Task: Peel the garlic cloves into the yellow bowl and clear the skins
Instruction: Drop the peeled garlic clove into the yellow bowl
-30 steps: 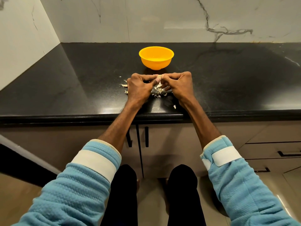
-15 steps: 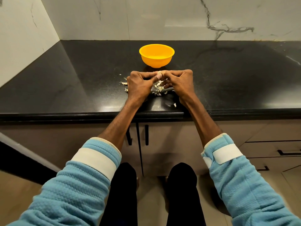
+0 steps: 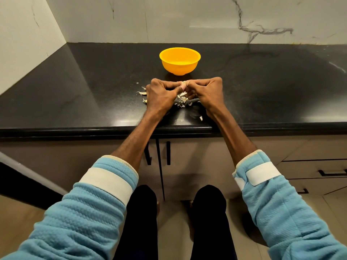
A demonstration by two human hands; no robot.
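**Log:** Where's the clove?

**Me:** Garlic clove (image 3: pixel 183 83) is up off the counter, pinched between the fingertips of both hands, just in front of the yellow bowl (image 3: pixel 179 67). Small and pale, mostly hidden; I can't tell how much skin is left on it.

**Log:** Hands?

**Me:** Left hand (image 3: pixel 161 94) has its fingers curled and is gripping one end. Right hand (image 3: pixel 208 91) is curled the same way and nipping the other end. My read: one steadies while the other picks at the skin. Knuckles up, hands low over the counter, so I judge the scraps drop straight down.

**Log:** Scraps?

**Me:** The skins (image 3: pixel 182 99) are papery, off-white curled flakes, heaped under and between the hands. A few lie left of the left hand, and one stray flake (image 3: pixel 201 118) sits near the counter edge.

**Log:** Bowl?

**Me:** Smooth plastic, round, on a small foot, upright and near the hands, probably for a short drop. I can't make out its contents.

**Log:** Surface?

**Me:** The countertop (image 3: pixel 93 94) is polished black stone, faintly speckled and glossy, so the flakes show clearly against it. The skins are not yet cleared.
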